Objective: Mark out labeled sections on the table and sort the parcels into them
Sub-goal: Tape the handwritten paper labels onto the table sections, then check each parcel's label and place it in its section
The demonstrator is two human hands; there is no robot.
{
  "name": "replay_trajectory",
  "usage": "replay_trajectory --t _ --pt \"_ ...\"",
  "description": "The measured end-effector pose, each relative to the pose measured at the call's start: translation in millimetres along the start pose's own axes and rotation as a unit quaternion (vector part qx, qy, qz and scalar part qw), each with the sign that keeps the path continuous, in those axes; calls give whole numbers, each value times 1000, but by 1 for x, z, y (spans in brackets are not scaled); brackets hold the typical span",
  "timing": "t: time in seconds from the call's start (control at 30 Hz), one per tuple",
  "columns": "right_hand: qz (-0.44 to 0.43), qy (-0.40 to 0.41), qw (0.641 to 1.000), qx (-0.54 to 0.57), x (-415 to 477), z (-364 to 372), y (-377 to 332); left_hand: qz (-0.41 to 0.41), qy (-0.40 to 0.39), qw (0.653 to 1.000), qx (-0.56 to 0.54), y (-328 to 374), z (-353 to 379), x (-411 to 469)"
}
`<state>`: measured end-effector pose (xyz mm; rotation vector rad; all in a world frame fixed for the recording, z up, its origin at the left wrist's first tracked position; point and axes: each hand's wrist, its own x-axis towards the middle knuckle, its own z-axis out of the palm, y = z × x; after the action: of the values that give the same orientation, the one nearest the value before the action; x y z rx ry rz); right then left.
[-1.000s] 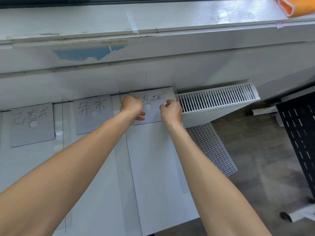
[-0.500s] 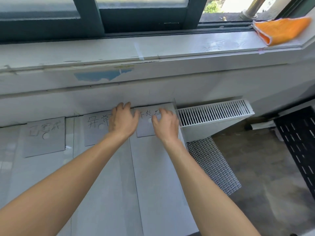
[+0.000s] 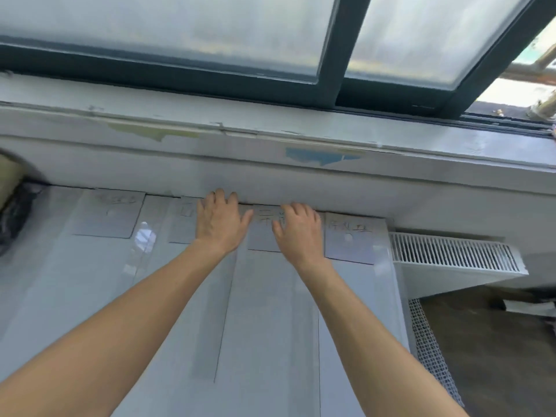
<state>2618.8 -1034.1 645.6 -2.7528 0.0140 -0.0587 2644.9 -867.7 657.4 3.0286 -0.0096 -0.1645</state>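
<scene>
The fingers of the left hand lie straight and lightly spread, pressed flat on the second label card from the left. Their tips reach the seam where the table meets the wall. The fingers of the right hand are extended too, a little bent at the knuckles, and rest on the third label card. Neither hand grips or pinches anything. Both cards lie directly under the palms, not ahead of them, so any smoothing or nudging would likely be a slide along the table rather than a reach.

The four cards form a row running left to right along the far edge of the table, below the window sill. The rightmost card, with handwritten characters and a round hole, sits just beside the right hand, on its right. The leftmost card is well apart from the left hand, which is the nearer of the two to it.

Thin drawn lines run from the cards toward the person, so each section's long axis goes far to near. A glossy strip, perhaps clear tape, lies between the first two cards.

No parcels are in view, so I judge the marking-out to be the step in hand and the sorting not yet begun. A white radiator and a mesh panel stand to the right of the table, and a dark bag lies at the far left.
</scene>
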Motion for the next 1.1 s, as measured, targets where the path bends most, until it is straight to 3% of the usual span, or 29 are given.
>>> replay_trajectory --t 0.5,0.67,1.1 --pt "-188 -57 981 -1 -56 53 -320 -156 83 984 2 -282 -102 -120" --pt "-247 -38 968 -4 -73 51 -424 -196 115 974 -5 -364 -151 -152" --pt "-333 51 941 11 -87 -14 -623 -179 239 954 12 -481 -302 -202"
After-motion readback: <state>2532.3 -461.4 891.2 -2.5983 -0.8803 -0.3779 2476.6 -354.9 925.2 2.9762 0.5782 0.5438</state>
